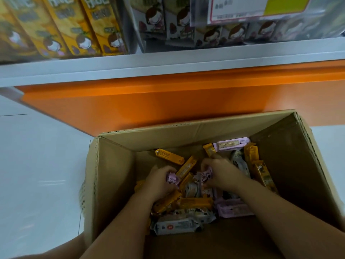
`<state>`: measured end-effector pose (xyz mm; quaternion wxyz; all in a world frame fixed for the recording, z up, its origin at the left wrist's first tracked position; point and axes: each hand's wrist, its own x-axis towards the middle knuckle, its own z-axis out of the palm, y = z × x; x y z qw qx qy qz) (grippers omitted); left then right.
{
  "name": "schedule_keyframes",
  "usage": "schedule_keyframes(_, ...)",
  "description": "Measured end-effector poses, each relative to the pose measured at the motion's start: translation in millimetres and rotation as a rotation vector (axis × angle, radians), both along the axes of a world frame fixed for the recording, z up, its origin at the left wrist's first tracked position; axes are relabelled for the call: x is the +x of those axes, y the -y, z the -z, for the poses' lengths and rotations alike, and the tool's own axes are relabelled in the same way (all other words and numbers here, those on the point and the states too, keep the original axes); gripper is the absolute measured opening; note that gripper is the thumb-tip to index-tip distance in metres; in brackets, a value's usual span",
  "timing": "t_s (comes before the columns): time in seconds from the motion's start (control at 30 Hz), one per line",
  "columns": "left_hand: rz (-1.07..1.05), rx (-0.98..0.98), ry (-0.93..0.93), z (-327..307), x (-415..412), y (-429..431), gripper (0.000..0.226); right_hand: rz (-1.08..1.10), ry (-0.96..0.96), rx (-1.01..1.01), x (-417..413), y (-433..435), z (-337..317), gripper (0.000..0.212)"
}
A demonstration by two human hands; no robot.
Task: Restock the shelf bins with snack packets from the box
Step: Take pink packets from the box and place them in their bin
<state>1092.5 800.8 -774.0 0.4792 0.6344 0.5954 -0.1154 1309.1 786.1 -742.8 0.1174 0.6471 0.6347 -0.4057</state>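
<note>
An open cardboard box (115,174) stands on the floor below the shelf. Inside lie several yellow, pink and grey snack packets (196,202) in a loose heap. Both my hands are down in the box. My left hand (158,182) grips a pink packet (172,179). My right hand (222,174) pinches another pink packet (206,175) at its end. Above, clear shelf bins hold upright yellow packets (74,27) on the left and grey packets (186,28) in the middle and right.
An orange plinth (149,103) and a grey shelf edge (168,62) run above the box. A price label (252,8) hangs on the right bin's front. White floor tiles (37,165) lie to the box's left.
</note>
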Motion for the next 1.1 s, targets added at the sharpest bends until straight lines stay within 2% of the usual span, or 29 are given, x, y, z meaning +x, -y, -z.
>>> schedule_keyframes(0.1,0.124,-0.014,-0.065,1,9,-6,0.048,-0.036,0.013,0.046,-4,-2,-7,0.039)
schedule_keyframes(0.23,0.181,-0.041,-0.142,-3,18,-11,0.039,-0.1,0.051,0.027,-2,-5,-17,0.031)
schedule_keyframes(0.37,0.213,0.045,-0.172,-9,22,-9,0.033,-0.137,0.059,-0.005,1,-9,-25,0.027)
schedule_keyframes(0.5,0.19,0.178,-0.124,-22,21,-10,0.023,-0.081,0.033,0.066,5,-9,-40,0.027)
schedule_keyframes(0.6,0.135,0.239,-0.063,-36,21,-13,0.025,-0.005,-0.018,0.138,7,-10,-57,0.026)
schedule_keyframes(0.67,0.099,0.297,0.013,-51,20,-15,0.008,0.036,-0.049,0.179,7,-10,-69,0.029)
schedule_keyframes(0.77,0.083,0.368,0.1,-75,21,-17,0.021,0.054,-0.071,0.22,7,-8,-89,0.044)
schedule_keyframes(0.83,0.077,0.398,0.167,-93,23,-16,0.02,0.046,-0.06,0.249,7,-5,-100,0.05)
schedule_keyframes(0.93,0.071,0.44,0.227,-119,27,-13,0.009,0.069,-0.061,0.312,5,-2,-120,0.046)
schedule_keyframes(1.1,0.106,0.575,0.275,-175,32,-8,0.009,0.084,-0.062,0.45,2,4,-174,0.036)
